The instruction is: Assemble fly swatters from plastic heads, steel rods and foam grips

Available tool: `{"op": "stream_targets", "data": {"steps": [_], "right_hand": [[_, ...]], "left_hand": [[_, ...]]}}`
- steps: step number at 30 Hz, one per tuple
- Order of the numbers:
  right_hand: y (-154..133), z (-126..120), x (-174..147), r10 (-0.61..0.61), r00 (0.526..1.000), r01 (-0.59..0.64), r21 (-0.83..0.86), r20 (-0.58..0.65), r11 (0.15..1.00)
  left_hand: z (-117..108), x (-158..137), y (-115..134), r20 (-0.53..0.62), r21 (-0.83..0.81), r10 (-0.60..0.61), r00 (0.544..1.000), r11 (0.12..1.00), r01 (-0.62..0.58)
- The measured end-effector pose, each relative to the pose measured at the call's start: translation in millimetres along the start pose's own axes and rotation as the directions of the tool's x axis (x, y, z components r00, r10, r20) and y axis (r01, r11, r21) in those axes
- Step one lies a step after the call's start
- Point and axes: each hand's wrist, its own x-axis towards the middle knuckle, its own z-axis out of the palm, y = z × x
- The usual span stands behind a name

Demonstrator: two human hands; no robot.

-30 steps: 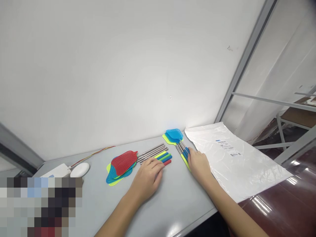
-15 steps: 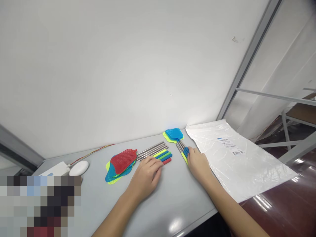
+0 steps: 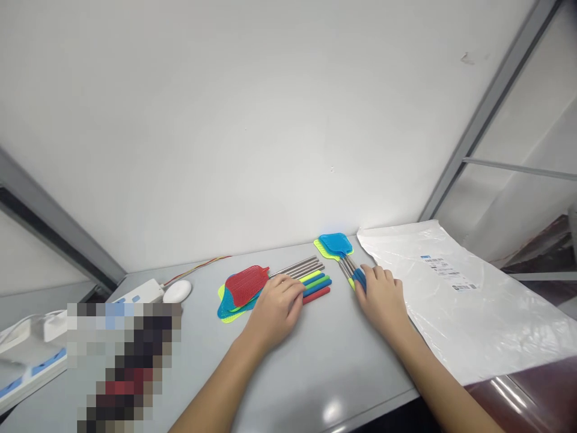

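Two bundles of fly swatters are laid on the grey bench [image 3: 315,367]. The left bundle [image 3: 274,284] lies near the middle of the bench, roughly crosswise: a red mesh head [image 3: 246,284] is stacked on blue and yellow-green heads, steel shafts run rightward, and coloured grips in yellow-green, green, blue and red end at the right. The left hand [image 3: 276,310] is laid flat over the shafts and the near ends of the grips, palm down, fingers loosely extended; nothing is enclosed by it. The right bundle [image 3: 342,257] lies just to the right, heads toward the wall, with a blue head [image 3: 336,242] stacked on a yellow-green one. The right hand [image 3: 383,297] is rested on its grip ends, fingers curved over the blue grips; whether the grips are actually clamped cannot be told. The two bundles are kept apart by a narrow strip of bare bench.

A clear plastic bag [image 3: 455,300] with a printed label is spread just beside the right hand and overhangs the right bench edge. A white oval object [image 3: 177,291] and a white power strip [image 3: 137,292] with a red-yellow cable are seen to the left, near the wall. Open bench surface is noted between the forearms and along the near edge [image 3: 360,415]. The far edge is met by a white wall [image 3: 225,120].
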Motion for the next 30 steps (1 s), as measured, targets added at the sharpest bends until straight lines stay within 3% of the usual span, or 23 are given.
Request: {"op": "stream_targets", "data": {"steps": [5,13,20,24,30], "right_hand": [[-17.8,-9.6,1.8,-0.214,0.976,0.216,0.066,-0.032,0.974],[-71.4,-23.2,27.2,-0.546,0.838,0.533,0.217,0.001,0.818],[-90.8,-19.2,22.1,-0.591,0.807,0.559,0.348,-0.017,0.753],[-85.6,-13.9,16.5,-0.616,0.788,0.562,0.411,-0.003,0.718],[-79.0,-7.7,13.8,-0.631,0.776,0.563,0.462,-0.011,0.685]], "left_hand": [[-20.5,-0.5,-22.2,-0.114,0.083,-0.097,0.989,0.991,0.107],[-38.5,-8.0,-47.0,-0.094,0.228,-0.303,0.948,0.921,0.317],[-34.4,-25.2,-69.2,0.029,0.293,-0.514,0.857,0.824,0.485],[-25.2,-26.6,-70.1,0.061,0.275,-0.53,0.846,0.824,0.496],[-17.0,-26.7,-74.4,0.021,0.27,-0.551,0.834,0.806,0.526]]}}
